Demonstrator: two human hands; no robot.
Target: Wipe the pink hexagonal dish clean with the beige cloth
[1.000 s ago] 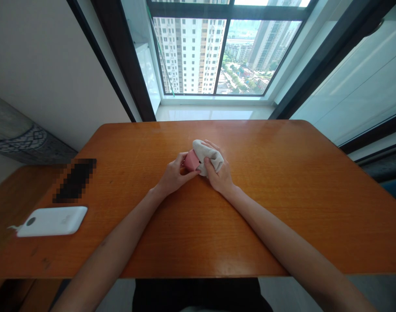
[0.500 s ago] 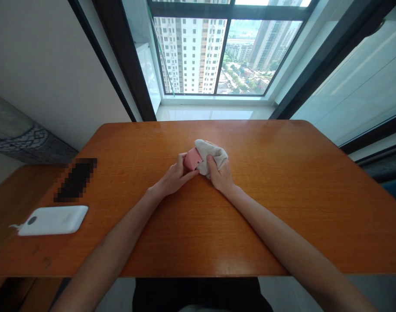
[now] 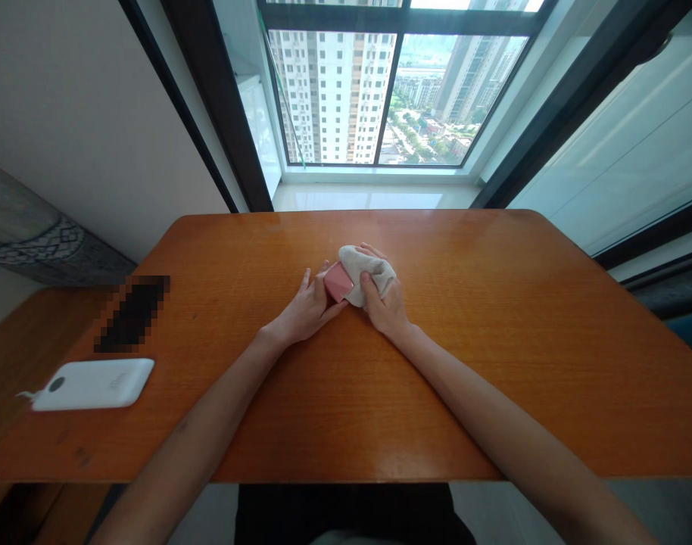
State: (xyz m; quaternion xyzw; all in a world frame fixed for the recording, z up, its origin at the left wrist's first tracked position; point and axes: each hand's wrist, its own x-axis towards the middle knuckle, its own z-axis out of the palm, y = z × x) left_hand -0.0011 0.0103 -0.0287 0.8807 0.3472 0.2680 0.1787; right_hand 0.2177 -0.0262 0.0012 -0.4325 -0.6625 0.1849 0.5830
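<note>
A small pink block-shaped object (image 3: 338,282) with smooth faces is at the middle of the table, its right side hidden by a pale grey cloth (image 3: 360,266). From the left, my left hand (image 3: 309,309) steadies the object, thumb along its near edge and a fingertip at its far side; another finger is raised off it. Bunched folds of the cloth are in my right hand (image 3: 387,303), with the thumb on top and fingers behind. That hand presses the cloth against the object's right end. What kind of object it is I cannot make out.
The brown wooden table (image 3: 471,363) has rounded far corners. A white power bank (image 3: 93,384) with a short cable lies at the left, in front of a pixelated dark patch (image 3: 133,314). Beyond the far edge is a window (image 3: 397,98) with dark frames.
The pink object has turned slightly and shifted a little right. The fingers of my left hand have loosened and spread. The cloth has shifted slightly in my right hand, whose fingers now show behind it.
</note>
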